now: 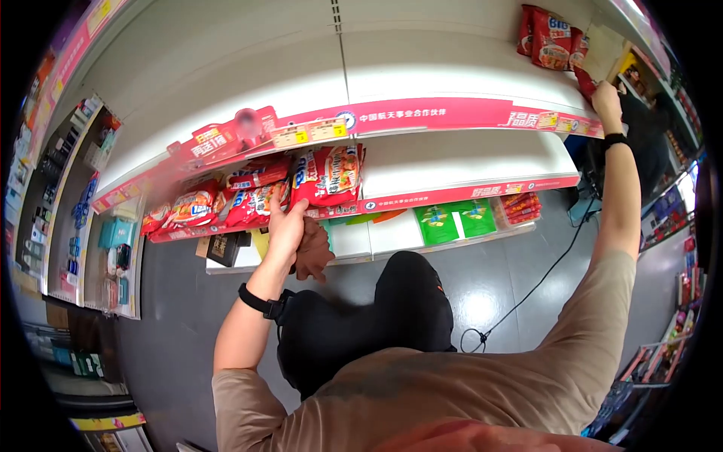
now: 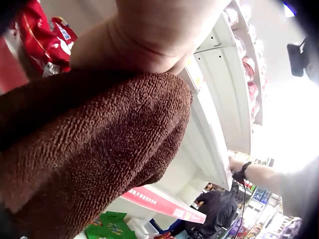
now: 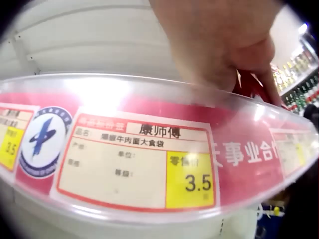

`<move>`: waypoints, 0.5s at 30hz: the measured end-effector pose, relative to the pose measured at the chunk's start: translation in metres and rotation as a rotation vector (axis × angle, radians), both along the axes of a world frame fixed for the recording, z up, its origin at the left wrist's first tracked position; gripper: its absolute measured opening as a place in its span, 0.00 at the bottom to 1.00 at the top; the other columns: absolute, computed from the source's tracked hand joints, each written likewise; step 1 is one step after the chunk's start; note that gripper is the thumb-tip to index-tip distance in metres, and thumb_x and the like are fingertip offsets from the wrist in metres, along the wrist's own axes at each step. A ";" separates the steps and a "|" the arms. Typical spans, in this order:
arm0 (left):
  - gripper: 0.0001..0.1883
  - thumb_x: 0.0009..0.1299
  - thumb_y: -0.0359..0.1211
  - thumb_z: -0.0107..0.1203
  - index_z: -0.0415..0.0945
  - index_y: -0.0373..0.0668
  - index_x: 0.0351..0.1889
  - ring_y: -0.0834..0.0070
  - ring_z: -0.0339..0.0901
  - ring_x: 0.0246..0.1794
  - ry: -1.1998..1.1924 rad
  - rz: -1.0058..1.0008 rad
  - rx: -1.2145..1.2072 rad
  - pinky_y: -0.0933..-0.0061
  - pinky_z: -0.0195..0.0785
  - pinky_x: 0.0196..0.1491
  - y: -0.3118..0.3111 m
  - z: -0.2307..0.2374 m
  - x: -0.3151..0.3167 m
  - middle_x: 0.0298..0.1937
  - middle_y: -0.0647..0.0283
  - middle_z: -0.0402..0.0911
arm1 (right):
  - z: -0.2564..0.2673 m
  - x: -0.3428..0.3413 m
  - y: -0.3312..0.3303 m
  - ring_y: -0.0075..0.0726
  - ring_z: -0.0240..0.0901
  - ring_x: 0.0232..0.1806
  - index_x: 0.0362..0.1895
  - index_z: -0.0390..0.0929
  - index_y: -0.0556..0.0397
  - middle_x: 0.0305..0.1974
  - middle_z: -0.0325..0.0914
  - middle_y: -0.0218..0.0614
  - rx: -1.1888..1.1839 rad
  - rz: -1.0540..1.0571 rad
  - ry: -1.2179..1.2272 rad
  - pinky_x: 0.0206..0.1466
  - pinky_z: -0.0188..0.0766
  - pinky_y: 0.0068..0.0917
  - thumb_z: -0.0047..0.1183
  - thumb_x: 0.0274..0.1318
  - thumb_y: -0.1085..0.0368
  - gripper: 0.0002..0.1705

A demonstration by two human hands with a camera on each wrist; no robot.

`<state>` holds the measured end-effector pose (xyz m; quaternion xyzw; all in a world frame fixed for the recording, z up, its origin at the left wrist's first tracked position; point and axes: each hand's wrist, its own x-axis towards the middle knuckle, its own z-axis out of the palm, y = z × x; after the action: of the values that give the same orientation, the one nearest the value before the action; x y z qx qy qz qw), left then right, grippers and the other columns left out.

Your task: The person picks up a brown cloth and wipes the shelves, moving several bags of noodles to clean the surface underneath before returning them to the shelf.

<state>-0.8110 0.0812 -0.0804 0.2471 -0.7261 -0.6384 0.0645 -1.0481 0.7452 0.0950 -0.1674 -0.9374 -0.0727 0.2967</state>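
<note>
My left hand [image 1: 286,230] grips a brown cloth [image 1: 312,252] at the front edge of the lower shelf, beside a red noodle packet [image 1: 328,175]. In the left wrist view the cloth [image 2: 109,134] hangs below the hand [image 2: 154,35], and its fingertips are hidden. At the far right end of the upper shelf, my right hand [image 1: 607,107] pinches a red packet [image 1: 584,83], close to several upright red packets [image 1: 552,41]. The right wrist view shows part of that packet [image 3: 249,85] under the hand [image 3: 224,45], behind the price strip [image 3: 134,159].
More red packets [image 1: 196,207] lie on the lower shelf at the left. Pink label strips [image 1: 422,114] run along the shelf edges. Green packages [image 1: 438,224] sit on the bottom shelf. A black cable [image 1: 542,279] crosses the floor, and a dark-clothed person [image 2: 217,209] is beyond the shelf end.
</note>
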 end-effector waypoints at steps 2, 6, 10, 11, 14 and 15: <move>0.40 0.64 0.37 0.58 0.50 0.41 0.72 0.68 0.74 0.54 0.044 0.011 -0.115 0.72 0.65 0.56 -0.012 -0.021 -0.006 0.59 0.49 0.72 | 0.005 0.010 -0.008 0.61 0.74 0.49 0.43 0.79 0.55 0.43 0.78 0.57 -0.057 -0.082 0.142 0.53 0.71 0.47 0.40 0.59 0.60 0.18; 0.41 0.63 0.37 0.59 0.50 0.40 0.72 0.69 0.75 0.51 0.131 -0.008 -0.113 0.72 0.66 0.54 -0.010 -0.022 -0.002 0.54 0.49 0.76 | 0.007 0.070 -0.067 0.51 0.78 0.43 0.44 0.81 0.51 0.39 0.80 0.48 -0.044 0.258 0.429 0.45 0.72 0.35 0.48 0.61 0.50 0.20; 0.42 0.62 0.36 0.59 0.49 0.40 0.72 0.74 0.78 0.33 0.164 -0.082 -0.073 0.73 0.70 0.42 0.000 -0.022 0.008 0.35 0.59 0.81 | -0.025 0.179 -0.192 0.31 0.78 0.44 0.45 0.78 0.65 0.46 0.80 0.43 -0.280 0.862 0.692 0.48 0.76 0.25 0.51 0.62 0.73 0.10; 0.42 0.62 0.36 0.59 0.49 0.40 0.72 0.73 0.78 0.33 0.159 -0.088 -0.081 0.73 0.70 0.42 0.001 -0.026 0.009 0.33 0.60 0.81 | -0.033 0.207 -0.221 0.33 0.78 0.45 0.43 0.77 0.66 0.46 0.79 0.46 -0.293 0.888 0.669 0.47 0.78 0.28 0.52 0.61 0.75 0.08; 0.40 0.65 0.29 0.58 0.48 0.40 0.72 0.84 0.70 0.27 0.232 -0.125 -0.160 0.81 0.66 0.32 0.004 -0.035 0.011 0.29 0.67 0.75 | -0.051 0.268 -0.279 0.52 0.78 0.45 0.44 0.76 0.67 0.45 0.78 0.56 -0.036 1.016 0.569 0.45 0.77 0.32 0.50 0.57 0.81 0.10; 0.40 0.65 0.29 0.58 0.48 0.40 0.72 0.84 0.70 0.26 0.217 -0.134 -0.162 0.81 0.66 0.32 0.005 -0.029 0.014 0.28 0.68 0.75 | -0.054 0.284 -0.295 0.54 0.76 0.47 0.46 0.75 0.67 0.46 0.77 0.56 -0.064 1.082 0.474 0.47 0.75 0.37 0.48 0.56 0.83 0.13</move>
<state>-0.7973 0.0859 -0.1098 0.1216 -0.7790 -0.6034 0.1197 -0.7638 0.4500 0.0407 0.3140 -0.7994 0.1566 0.4877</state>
